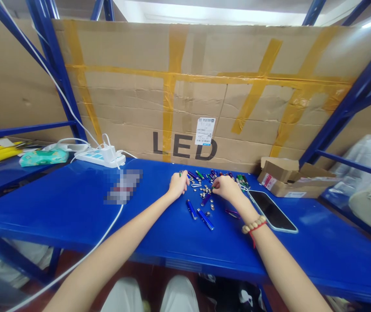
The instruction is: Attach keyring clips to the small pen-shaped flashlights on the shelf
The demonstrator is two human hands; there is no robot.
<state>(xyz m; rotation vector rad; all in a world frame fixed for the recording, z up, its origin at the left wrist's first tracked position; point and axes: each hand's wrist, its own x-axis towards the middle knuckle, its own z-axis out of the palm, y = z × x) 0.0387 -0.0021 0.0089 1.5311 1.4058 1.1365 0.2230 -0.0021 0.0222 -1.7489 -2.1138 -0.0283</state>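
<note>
My left hand (178, 185) is closed in a fist above the blue tabletop (153, 225), with a bit of green showing at its top; the rest of what it grips is hidden. Fingers pinched together, my right hand (227, 189) is over the small parts, and a greenish bit shows at its fingertips. Between and below the hands lie button-like silver discs (212, 207), a purple tube (206, 199) and a silver clip (196, 185). Closer to me are two short blue metal tubes (191, 209), like mini flashlights. A dark purple piece (232, 213) lies below my right wrist.
A phone (272, 210) lies right of my right forearm, before an open cardboard box (294, 177). More coloured tubes (200, 174) are heaped behind the hands. At left are a power strip (99, 157), a white cable (107, 227) and a tissue pack (44, 157). Cardboard (127, 104) walls the back.
</note>
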